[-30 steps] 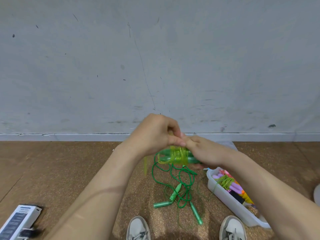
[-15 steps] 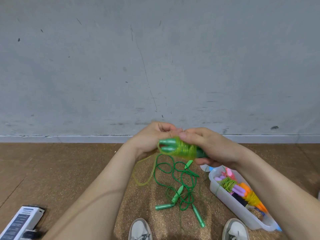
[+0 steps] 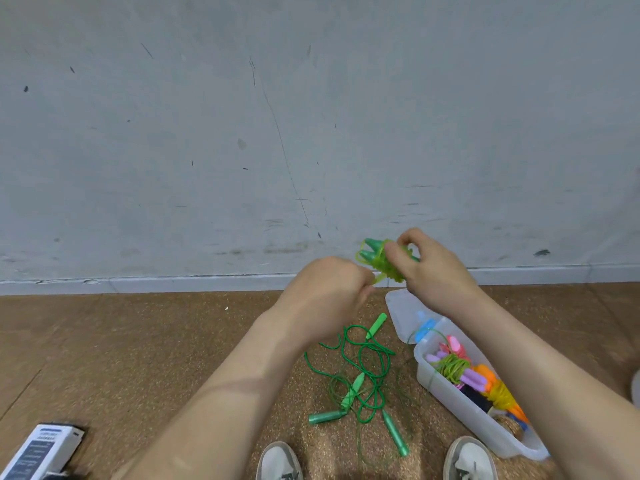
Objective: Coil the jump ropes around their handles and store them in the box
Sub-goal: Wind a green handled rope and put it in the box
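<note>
My right hand (image 3: 429,271) grips a green jump rope bundle (image 3: 379,259), its two green handles side by side with yellow-green cord coiled around them, held up in front of the wall. My left hand (image 3: 329,292) is closed on the loose end of that cord just below and left of the bundle. On the floor below lie other green jump ropes (image 3: 363,368) in a loose tangle with several green handles. A clear plastic box (image 3: 446,396) at the right holds several coiled ropes in purple, orange, yellow and pink.
The box's clear lid (image 3: 398,306) lies on the floor behind the box. My two white shoes (image 3: 280,460) show at the bottom edge. A white and dark carton (image 3: 38,452) sits at the bottom left. A grey wall stands close ahead.
Both hands rose and shifted right with the bundle. The hanging loop of yellow-green cord is gone from below; the cord's tail is now short between my hands.
</note>
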`<state>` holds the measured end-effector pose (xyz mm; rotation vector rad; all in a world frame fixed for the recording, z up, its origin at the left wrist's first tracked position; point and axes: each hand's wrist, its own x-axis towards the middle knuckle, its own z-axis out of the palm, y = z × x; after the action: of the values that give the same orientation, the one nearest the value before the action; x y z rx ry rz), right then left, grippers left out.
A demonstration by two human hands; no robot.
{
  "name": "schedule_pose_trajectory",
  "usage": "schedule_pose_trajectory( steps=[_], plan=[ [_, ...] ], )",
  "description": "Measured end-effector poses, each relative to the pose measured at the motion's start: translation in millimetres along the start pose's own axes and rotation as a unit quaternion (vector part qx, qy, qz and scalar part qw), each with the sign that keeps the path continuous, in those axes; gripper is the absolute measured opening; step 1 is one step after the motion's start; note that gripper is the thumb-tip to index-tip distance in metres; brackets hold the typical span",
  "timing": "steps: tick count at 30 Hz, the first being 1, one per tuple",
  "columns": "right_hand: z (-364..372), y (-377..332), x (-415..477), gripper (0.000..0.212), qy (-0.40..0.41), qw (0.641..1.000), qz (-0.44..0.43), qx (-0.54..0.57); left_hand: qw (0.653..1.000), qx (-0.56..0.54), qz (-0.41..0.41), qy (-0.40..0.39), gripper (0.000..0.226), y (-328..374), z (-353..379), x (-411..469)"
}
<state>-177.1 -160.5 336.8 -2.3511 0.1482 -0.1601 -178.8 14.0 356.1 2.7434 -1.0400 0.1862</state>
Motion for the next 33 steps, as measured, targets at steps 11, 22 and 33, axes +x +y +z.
schedule_pose_trajectory(
  steps=[11,22,33],
  plan=[
    [-7.7,-4.6,-12.0,0.027,-0.352,0.931,-0.091,-0.017,0.964,-0.225,-0.127,0.059,0.011,-17.9,-11.5,-4.8],
    [12.0,-7.7,-12.9,0.061,-0.297,0.943,-0.132,0.068,0.878,-0.44,-0.182,0.048,0.012,-13.7,-4.5,-0.6],
    [-2.2,-23.3,-14.2,0.02,-0.275,0.938,-0.129,0.166,0.697,-0.679,-0.227,0.039,0.015,-32.0,-13.5,-9.1]
  ],
)
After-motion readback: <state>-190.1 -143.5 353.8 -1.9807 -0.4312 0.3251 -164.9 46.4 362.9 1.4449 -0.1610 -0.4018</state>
